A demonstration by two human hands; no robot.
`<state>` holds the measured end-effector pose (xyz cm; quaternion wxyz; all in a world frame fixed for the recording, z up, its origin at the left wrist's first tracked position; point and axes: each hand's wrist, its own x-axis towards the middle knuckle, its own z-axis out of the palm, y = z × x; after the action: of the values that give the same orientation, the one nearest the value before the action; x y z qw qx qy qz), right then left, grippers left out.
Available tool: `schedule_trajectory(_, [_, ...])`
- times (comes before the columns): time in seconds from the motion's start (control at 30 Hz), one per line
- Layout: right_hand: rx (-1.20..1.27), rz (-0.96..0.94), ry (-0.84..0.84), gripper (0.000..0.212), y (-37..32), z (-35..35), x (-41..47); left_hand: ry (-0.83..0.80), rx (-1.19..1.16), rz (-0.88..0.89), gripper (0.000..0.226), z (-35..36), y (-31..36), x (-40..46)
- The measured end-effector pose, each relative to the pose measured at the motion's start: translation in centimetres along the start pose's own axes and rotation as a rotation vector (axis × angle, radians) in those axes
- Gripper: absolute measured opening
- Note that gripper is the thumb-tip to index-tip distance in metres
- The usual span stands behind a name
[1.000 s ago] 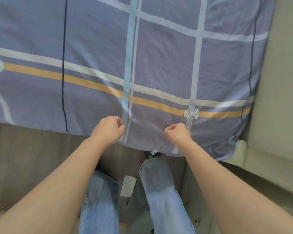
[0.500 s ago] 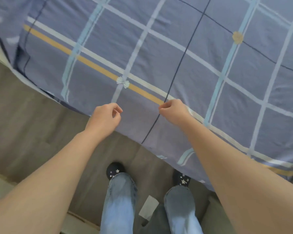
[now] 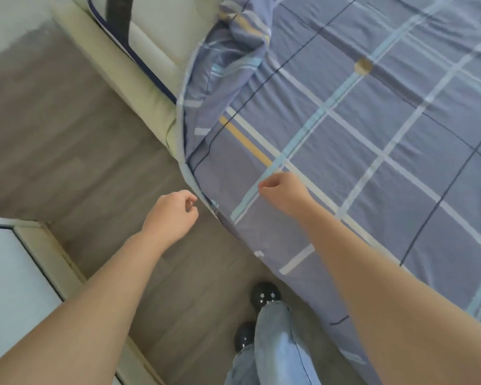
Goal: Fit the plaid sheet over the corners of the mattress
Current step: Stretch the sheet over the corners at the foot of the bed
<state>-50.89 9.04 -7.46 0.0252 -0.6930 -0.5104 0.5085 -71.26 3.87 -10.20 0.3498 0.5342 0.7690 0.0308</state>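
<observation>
The plaid sheet (image 3: 358,151) lies spread across the bed to the right of both hands, its edge hanging over the side and running diagonally between them, while up ahead of the hands it sits bunched in a loose heap where the bare mattress (image 3: 156,43) shows pale and uncovered. The right hand (image 3: 282,194) is curled into a loose fist over the top of the sheet; whether it pinches any cloth cannot be told, since the fingertips are turned under. The left hand (image 3: 171,215) hangs over the wooden floor (image 3: 67,151), just beside the hanging edge, fingers half curled and closed on nothing. The exposed corner is probably the next one to be fitted, and the trouble lies in that heap beyond the hands: if the person grabs a fold from the middle of the bunch rather than the seam, the corner pocket will likely twist or go on crooked. A hard tug toward the far corner could also drag the sheet off the side nearer the body, where it only drapes. The pale bed frame (image 3: 139,87) juts out below the mattress ahead of the left hand, so cloth may snag between frame and mattress while being tucked.
</observation>
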Motion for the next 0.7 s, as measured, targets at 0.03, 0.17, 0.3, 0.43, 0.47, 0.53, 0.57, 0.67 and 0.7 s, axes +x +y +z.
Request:
schedule_trajectory(0.03, [-0.010, -0.009, 0.008, 0.028, -0.9, 0.0, 0.6, -0.015, -0.008, -0.009, 0.032, -0.3, 0.0, 0.5])
schedule_trajectory(0.17, [-0.081, -0.014, 0.000, 0.034, -6.7, 0.8, 5.0, -0.054, -0.042, -0.025, 0.034, -3.1, -1.0, 5.1])
schedule_trajectory(0.3, [-0.104, -0.012, -0.004, 0.034, -13.3, 2.1, 12.0, -0.081, -0.039, -0.026, 0.037, -7.4, -2.0, 12.6])
schedule_trajectory(0.43, [-0.074, -0.009, -0.015, 0.030, -19.4, 3.0, 18.2, -0.078, -0.045, -0.036, 0.037, -12.6, -2.4, 20.0])
schedule_trajectory(0.47, [-0.061, -0.004, -0.021, 0.030, -20.4, 3.1, 19.1, -0.076, -0.046, -0.030, 0.037, -13.6, -2.4, 21.2])
schedule_trajectory(0.53, [-0.048, 0.006, -0.028, 0.030, -23.6, 3.4, 21.8, -0.081, -0.061, -0.027, 0.037, -16.4, -3.0, 24.7])
schedule_trajectory(0.57, [-0.040, 0.015, -0.033, 0.029, -24.9, 3.5, 22.8, -0.090, -0.065, -0.026, 0.037, -17.5, -3.2, 25.9])
schedule_trajectory(0.67, [-0.029, 0.046, -0.047, 0.035, -28.5, 3.9, 25.6, -0.104, -0.060, -0.025, 0.038, -20.4, -4.3, 29.5])
schedule_trajectory(0.7, [-0.026, 0.050, -0.052, 0.039, -29.5, 4.1, 26.5, -0.110, -0.058, -0.021, 0.038, -21.2, -4.7, 30.7])
